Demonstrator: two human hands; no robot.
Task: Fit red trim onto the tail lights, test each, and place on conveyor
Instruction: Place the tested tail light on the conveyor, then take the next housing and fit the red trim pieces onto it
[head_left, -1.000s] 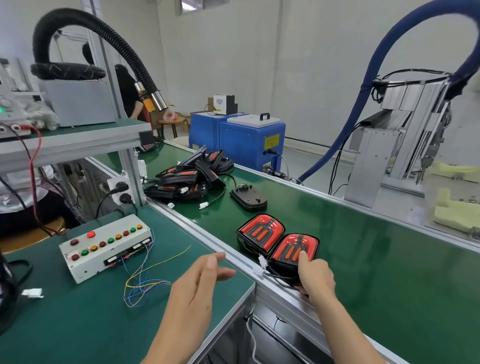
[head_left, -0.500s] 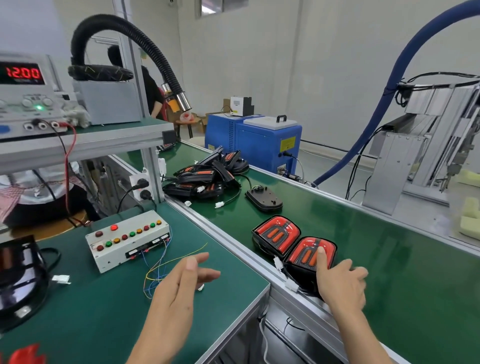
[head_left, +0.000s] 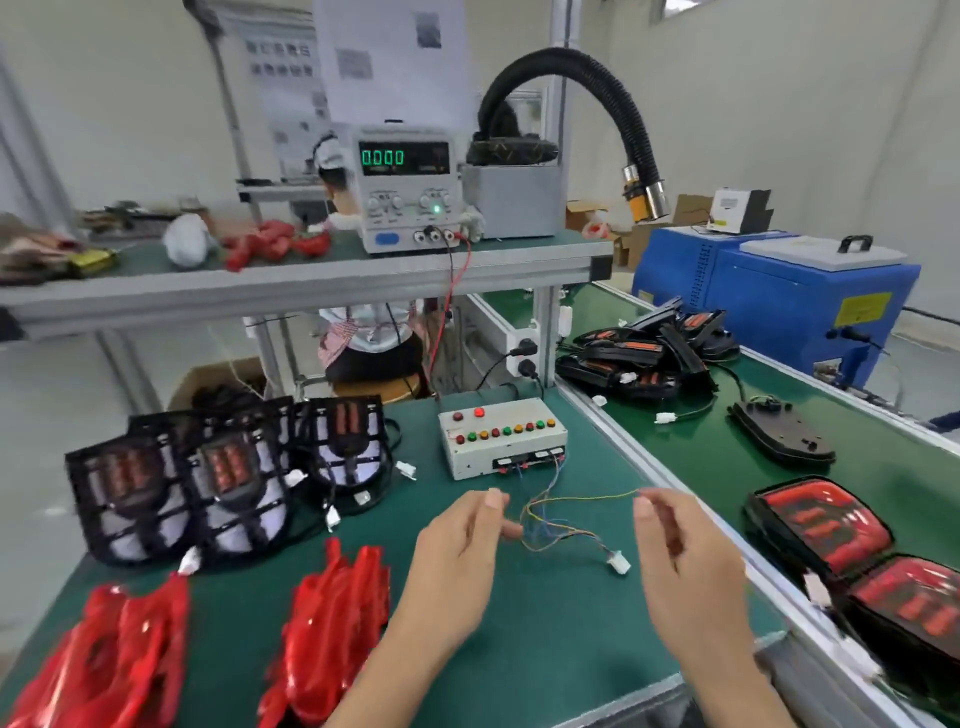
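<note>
Nearest of all, two bare hands are held above the green workbench (head_left: 519, 649), both empty with fingers loosely extended and nothing grasped. The left hand (head_left: 457, 561) and the right hand (head_left: 685, 571) are raised on either side of a white test plug (head_left: 618, 564), which lies on the bench between them and is touched by neither. From the plug, thin coloured wires (head_left: 550, 519) are led back to a white test box (head_left: 501, 441) with a row of red, green and yellow buttons; this box is taken as the landmark.

Nearer than the test box and to its left, two piles of glossy red trim (head_left: 332, 623) are laid at the bench's front edge. Left of the test box, three untrimmed tail lights (head_left: 228, 478) in black housings are stood in a row, their white connectors resting on the bench.

Right of the test box, past an aluminium rail, the green conveyor (head_left: 727, 467) is seen. Two finished tail lights with red trim (head_left: 826, 525) are set on it side by side, touching, near its front. Farther along the belt, a single dark light unit (head_left: 784, 434) is placed face down, and beyond it a heap of black light units (head_left: 649, 353) is piled.

Above and behind the test box, a power supply (head_left: 408, 189) is stood on a raised shelf, its green display reading 0.000. A black corrugated hose (head_left: 613, 104) is arched to its right. Farthest right, behind the conveyor, a blue machine (head_left: 779, 291) is seen.
</note>
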